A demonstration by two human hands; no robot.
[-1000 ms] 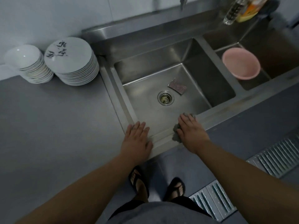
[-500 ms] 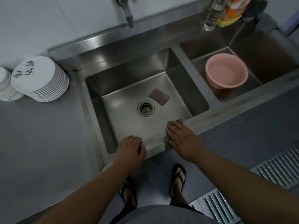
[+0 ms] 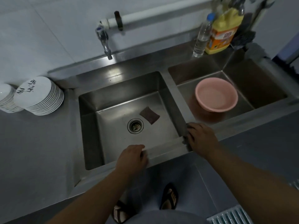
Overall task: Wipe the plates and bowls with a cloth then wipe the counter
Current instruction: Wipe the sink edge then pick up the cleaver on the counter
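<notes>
The right hand [image 3: 201, 138] presses the cloth [image 3: 185, 141] flat, fingers spread, on the sink rim [image 3: 165, 147]; the left hand [image 3: 132, 157] rests beside it loosely, holding nothing. Even pressure and overlapping strokes seem best here.
</notes>
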